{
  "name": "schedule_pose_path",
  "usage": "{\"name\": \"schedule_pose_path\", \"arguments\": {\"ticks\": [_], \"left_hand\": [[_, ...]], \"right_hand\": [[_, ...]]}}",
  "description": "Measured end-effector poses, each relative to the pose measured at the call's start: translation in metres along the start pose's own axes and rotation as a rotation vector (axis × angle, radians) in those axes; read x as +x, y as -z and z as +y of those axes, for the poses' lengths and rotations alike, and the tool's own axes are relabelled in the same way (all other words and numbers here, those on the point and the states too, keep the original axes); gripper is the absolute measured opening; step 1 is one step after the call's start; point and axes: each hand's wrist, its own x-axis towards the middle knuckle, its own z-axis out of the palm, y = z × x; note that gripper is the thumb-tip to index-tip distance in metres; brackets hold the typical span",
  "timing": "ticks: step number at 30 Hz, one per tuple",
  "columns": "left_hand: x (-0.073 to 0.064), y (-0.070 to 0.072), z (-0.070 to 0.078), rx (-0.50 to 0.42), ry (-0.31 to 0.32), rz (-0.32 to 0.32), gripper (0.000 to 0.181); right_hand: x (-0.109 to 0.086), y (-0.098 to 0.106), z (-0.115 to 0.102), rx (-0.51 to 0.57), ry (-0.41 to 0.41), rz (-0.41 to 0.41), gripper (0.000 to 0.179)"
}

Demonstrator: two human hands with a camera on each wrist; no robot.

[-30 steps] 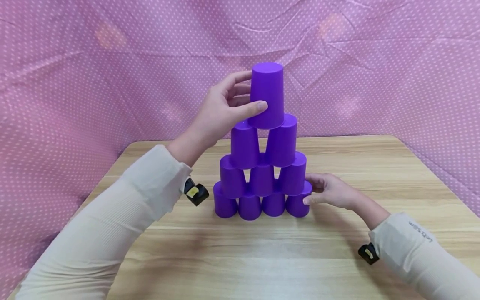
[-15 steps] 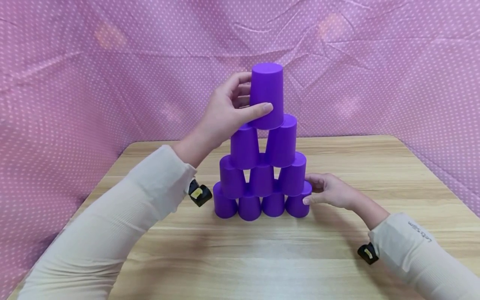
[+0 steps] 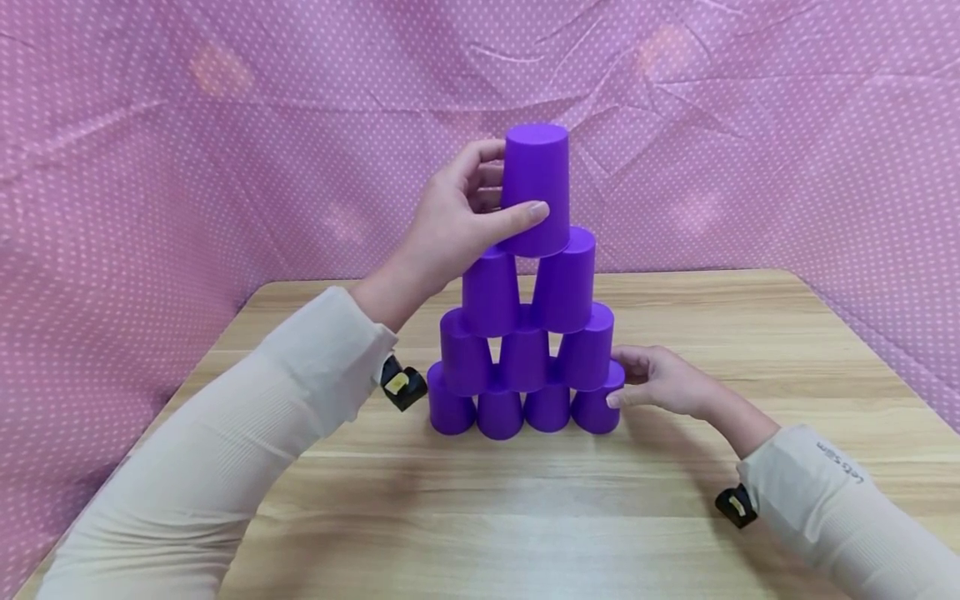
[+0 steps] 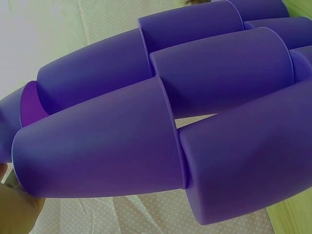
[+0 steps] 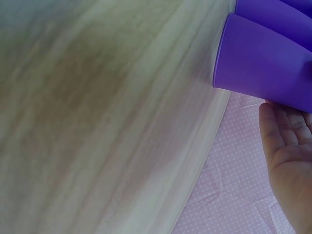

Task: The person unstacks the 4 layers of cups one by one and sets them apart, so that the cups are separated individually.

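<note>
Upside-down purple cups are stacked in a pyramid on the wooden table (image 3: 525,517). My left hand (image 3: 450,212) holds the top cup (image 3: 536,171), thumb across its front and fingers at its left and back. That cup sits across two third-level cups, the left one (image 3: 489,293) and the right one (image 3: 564,283). At the base, my right hand (image 3: 667,383) holds the rightmost bottom cup (image 3: 596,408) lightly by its right side, thumb in front, fingers behind. In the right wrist view its fingers (image 5: 287,126) lie beside that cup (image 5: 263,63).
A pink dotted cloth (image 3: 337,108) hangs behind the table and along both sides. Black wrist devices hang under the left sleeve (image 3: 300,358) and the right sleeve (image 3: 810,475). Other cups of the middle row (image 3: 525,358) stand close together.
The left hand has shifted slightly to the right, its thumb reaching farther across the top cup. The right hand and the stack look nearly the same.
</note>
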Motion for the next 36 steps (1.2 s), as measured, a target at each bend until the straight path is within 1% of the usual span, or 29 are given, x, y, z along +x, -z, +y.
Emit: {"name": "schedule_pose_path", "arguments": {"ticks": [4, 10, 18, 28, 32, 36], "left_hand": [[0.001, -0.001, 0.000, -0.004, 0.000, 0.012, 0.052], [0.002, -0.001, 0.000, -0.039, -0.020, 0.056, 0.053], [0.002, 0.004, 0.004, -0.018, -0.036, 0.104, 0.054], [0.003, 0.018, 0.009, -0.009, -0.053, 0.186, 0.052], [0.002, 0.026, 0.008, 0.014, -0.034, 0.237, 0.052], [0.001, 0.036, 0.004, 0.052, -0.019, 0.282, 0.052]], "right_hand": [[0.000, 0.000, 0.000, 0.002, -0.001, 0.004, 0.058], [0.001, -0.001, -0.001, 0.009, 0.003, 0.000, 0.058], [0.000, 0.000, 0.000, 0.004, 0.003, 0.005, 0.058], [0.001, 0.001, 0.001, 0.001, 0.001, 0.006, 0.057], [0.001, 0.001, 0.001, 0.000, 0.001, 0.006, 0.058], [0.001, 0.001, 0.002, 0.004, -0.002, 0.010, 0.058]]}}
